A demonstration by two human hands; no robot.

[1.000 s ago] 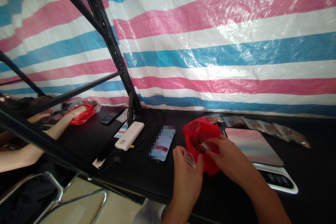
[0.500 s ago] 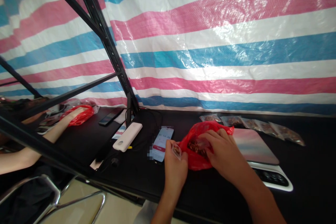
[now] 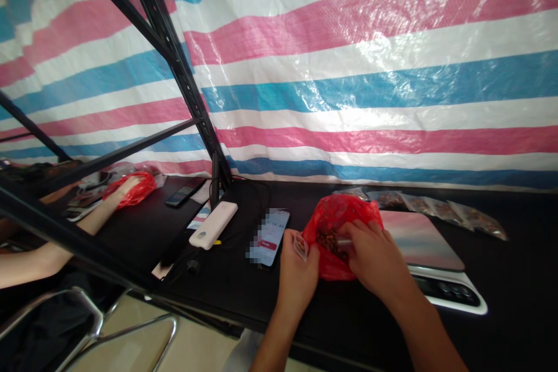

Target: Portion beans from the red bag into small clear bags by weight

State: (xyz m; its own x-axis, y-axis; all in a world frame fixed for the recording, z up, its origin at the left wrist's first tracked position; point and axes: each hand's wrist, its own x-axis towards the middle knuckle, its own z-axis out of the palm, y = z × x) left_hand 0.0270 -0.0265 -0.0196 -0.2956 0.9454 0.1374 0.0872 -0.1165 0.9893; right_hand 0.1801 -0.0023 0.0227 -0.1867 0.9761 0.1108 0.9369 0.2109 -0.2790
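Note:
A red plastic bag [image 3: 333, 212] stands with its mouth open towards me, and small reddish-brown dried pieces [image 3: 328, 239] lie inside. My left hand [image 3: 299, 273] is closed on a small clear plastic bag [image 3: 300, 246] with a few pieces in it, right at the red bag's left rim. Reaching into the mouth from the right, my right hand [image 3: 377, 258] has its fingers closed around a small, clear, shiny thing [image 3: 344, 242]. Its exact kind is hard to make out, as the fingers cover most of it.
A kitchen scale [image 3: 429, 241] lies right of the red bag. Several filled clear bags [image 3: 436, 209] line the back. To the left are a phone [image 3: 272, 238], a white power bank [image 3: 213, 225], cables and a black frame post [image 3: 187, 87]. Another person's arm [image 3: 93, 221] reaches into another red bag [image 3: 142, 189].
My left hand has shifted slightly right and the red bag's mouth has opened wider. My right hand has moved a little down and right, and the clear thing in it shows more.

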